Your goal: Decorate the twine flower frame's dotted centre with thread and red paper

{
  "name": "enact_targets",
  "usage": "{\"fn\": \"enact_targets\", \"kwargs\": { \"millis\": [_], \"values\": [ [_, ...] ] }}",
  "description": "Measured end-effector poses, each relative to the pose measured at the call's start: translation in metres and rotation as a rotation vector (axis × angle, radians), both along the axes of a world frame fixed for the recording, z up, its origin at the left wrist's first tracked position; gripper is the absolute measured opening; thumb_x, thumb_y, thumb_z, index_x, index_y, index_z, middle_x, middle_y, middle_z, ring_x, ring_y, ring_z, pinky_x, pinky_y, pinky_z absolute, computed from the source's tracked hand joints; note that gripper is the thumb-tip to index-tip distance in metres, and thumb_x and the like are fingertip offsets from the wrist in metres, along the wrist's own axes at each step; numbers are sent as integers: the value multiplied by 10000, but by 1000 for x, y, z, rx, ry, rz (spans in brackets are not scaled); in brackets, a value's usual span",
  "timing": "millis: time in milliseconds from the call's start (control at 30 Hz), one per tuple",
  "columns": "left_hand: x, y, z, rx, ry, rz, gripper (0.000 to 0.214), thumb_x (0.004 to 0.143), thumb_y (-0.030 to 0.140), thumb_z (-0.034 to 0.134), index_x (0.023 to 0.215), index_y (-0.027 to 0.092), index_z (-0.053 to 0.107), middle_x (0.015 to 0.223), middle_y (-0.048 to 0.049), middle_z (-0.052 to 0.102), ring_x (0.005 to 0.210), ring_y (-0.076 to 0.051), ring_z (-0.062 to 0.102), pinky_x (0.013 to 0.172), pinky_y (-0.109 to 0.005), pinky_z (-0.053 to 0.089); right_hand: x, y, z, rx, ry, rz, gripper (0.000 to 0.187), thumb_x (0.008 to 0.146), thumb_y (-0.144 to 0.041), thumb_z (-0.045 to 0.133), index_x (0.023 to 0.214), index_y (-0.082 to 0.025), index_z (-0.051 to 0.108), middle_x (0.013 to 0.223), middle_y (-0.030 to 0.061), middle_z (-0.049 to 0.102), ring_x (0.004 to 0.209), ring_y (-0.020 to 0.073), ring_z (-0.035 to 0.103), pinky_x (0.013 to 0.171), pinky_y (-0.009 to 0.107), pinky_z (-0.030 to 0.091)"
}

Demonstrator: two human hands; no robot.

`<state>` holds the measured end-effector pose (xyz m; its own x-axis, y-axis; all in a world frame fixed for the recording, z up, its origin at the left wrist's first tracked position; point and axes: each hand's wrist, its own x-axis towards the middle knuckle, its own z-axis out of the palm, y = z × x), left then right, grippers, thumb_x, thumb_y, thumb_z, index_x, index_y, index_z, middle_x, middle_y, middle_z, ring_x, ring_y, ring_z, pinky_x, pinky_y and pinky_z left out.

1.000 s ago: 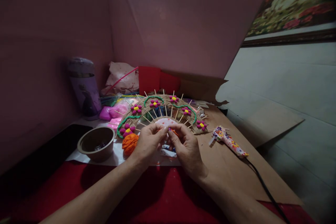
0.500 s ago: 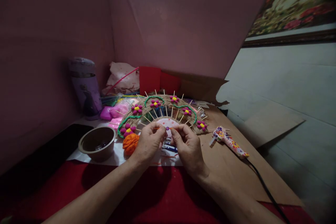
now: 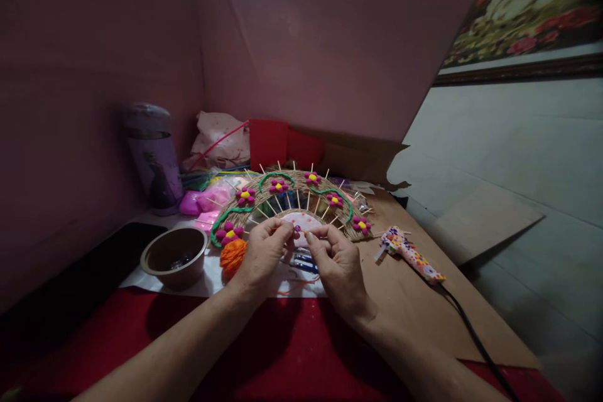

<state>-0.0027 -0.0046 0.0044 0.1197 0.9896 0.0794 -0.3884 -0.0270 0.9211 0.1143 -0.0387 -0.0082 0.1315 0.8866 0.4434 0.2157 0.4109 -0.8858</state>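
A small purple bead (image 3: 298,228) sits at the fingertips of my left hand (image 3: 264,251), whose thumb and forefinger are pinched together. From the bead a short bit of orange yarn (image 3: 304,232) runs to my right hand (image 3: 339,267), closed on it between thumb and finger. Beside my left wrist lies an orange yarn ball (image 3: 233,257). Just beyond both hands is a half-round woven twine piece (image 3: 294,179) with sticks poking out, magenta and yellow flowers, and green cord curls. The inside of the grips is partly hidden by the fingers.
Left of my hands stands a brown bowl (image 3: 174,254) with small shiny items inside. A flowered glue gun (image 3: 414,257) with a black cord lies on cardboard (image 3: 405,308) at right. Blue pens (image 3: 305,262) lie under my hands. A purple tumbler (image 3: 154,163) stands behind.
My hands have drawn slightly apart, and the bead has shifted a little left with my left hand. More orange yarn shows between the bead and my right fingertips.
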Motion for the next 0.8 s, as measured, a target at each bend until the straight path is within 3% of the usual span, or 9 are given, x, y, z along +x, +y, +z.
{"fn": "enact_targets", "kwargs": {
  "millis": [200,367,500,600,800],
  "values": [
    [-2,-2,3,-65,-187,-77,188,619,250,716,657,129,577,580,4,591,473,-86,535,399,-171,385,-3,-1,3,-56,102,88,157,840,-327,554,811,-174,565,558,-35,596,487,104,556,485,199,427],
    [-2,-3,6,-151,-229,-138,224,650,279,726,740,115,603,620,-18,617,464,-80,552,389,-162,390,-4,1,3,-77,111,63,166,826,-327,571,782,-168,563,495,-56,555,412,78,479,473,195,420],
    [-3,-1,1,-118,-218,-160,278,558,182,786,747,110,596,617,-11,625,491,-94,584,417,-159,412,-2,2,2,-92,120,68,166,822,-330,574,802,-166,562,527,-44,567,446,84,500,468,191,404],
    [-3,0,0,-86,-197,-126,290,513,125,783,727,102,588,591,-5,621,453,-83,560,406,-157,400,0,3,1,-104,128,46,167,817,-331,577,796,-166,560,488,-67,506,411,67,434,429,174,351],
    [-4,1,4,-172,-176,-31,156,589,71,622,735,106,582,543,-4,599,413,-65,510,393,-150,361,7,8,4,-136,178,-36,234,786,-380,598,757,-156,536,440,-98,373,375,45,277,368,166,203]
  ]
}}
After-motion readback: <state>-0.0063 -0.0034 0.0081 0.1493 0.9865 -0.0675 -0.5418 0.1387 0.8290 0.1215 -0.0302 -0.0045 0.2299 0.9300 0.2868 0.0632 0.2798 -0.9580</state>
